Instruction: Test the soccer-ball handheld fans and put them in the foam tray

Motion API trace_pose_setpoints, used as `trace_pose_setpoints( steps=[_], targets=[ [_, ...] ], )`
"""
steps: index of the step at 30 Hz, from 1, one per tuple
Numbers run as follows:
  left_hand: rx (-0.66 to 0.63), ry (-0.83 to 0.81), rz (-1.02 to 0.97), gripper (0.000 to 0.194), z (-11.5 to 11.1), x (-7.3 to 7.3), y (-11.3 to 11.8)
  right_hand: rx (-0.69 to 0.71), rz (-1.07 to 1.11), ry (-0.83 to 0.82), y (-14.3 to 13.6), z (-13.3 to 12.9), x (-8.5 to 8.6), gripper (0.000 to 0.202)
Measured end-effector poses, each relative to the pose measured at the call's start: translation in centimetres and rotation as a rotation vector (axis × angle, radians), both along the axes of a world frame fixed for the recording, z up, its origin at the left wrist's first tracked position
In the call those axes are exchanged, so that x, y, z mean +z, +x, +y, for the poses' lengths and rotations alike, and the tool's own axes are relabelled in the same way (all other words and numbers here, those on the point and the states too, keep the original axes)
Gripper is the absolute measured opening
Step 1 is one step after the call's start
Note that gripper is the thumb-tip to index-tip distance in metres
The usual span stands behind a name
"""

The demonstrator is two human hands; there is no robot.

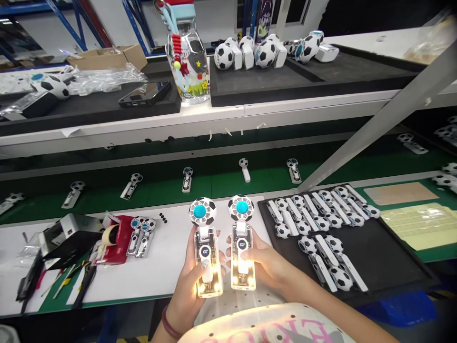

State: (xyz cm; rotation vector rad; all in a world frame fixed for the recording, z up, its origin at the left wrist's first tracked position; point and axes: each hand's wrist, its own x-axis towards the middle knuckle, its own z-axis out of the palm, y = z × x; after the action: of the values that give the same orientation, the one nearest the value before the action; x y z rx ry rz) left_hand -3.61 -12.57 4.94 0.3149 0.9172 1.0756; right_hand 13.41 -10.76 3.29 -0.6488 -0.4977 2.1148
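My left hand [186,281] is closed around a handheld fan [209,237] with a soccer-ball head, a turquoise centre and a clear handle. Its thumb presses on the front of the handle. My right hand [269,262] grips a matching handheld fan [242,228], thumb on the front near the round display. Both fans stand upright side by side, apart, over the edge of the white work surface [167,267]. Their displays seem to read 100, and warm lights glow in the lower handles. The fingers behind the handles are partly hidden.
A black tray [385,257] of several fans lies at right. More fans lie along a green conveyor belt [214,183]. At left are a red tape dispenser [123,238], tools and two fans. A bottle [189,62] and phone [144,94] stand on the shelf above; a slanted post [374,119] crosses right.
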Motion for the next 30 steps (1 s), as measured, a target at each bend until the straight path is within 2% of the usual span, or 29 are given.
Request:
trace_pose_setpoints(
  steps=[7, 11, 16, 24, 30],
  targets=[
    [0.028, 0.017, 0.029, 0.083, 0.0, -0.1, 0.0, -0.022, -0.050, -0.058, 0.0, 0.0, -0.4, 0.057],
    [-0.004, 0.011, 0.057, 0.081, 0.1, -0.2, -0.1, -0.015, -0.028, -0.040, 0.1, 0.0, -0.4, 0.056],
    [0.029, 0.038, 0.072, 0.079, 0.1, -0.2, -0.2, 0.010, 0.006, -0.035, 0.2, 0.0, -0.3, 0.056],
    [0.014, 0.068, 0.022, 0.076, 0.0, -0.7, -0.4, -0.008, -0.003, -0.116, 0.0, 0.1, -0.8, 0.054],
    [-0.018, 0.102, 0.066, 0.076, -0.2, -0.9, -0.6, -0.009, -0.015, -0.115, 0.3, 0.0, -1.2, 0.056]
  ],
)
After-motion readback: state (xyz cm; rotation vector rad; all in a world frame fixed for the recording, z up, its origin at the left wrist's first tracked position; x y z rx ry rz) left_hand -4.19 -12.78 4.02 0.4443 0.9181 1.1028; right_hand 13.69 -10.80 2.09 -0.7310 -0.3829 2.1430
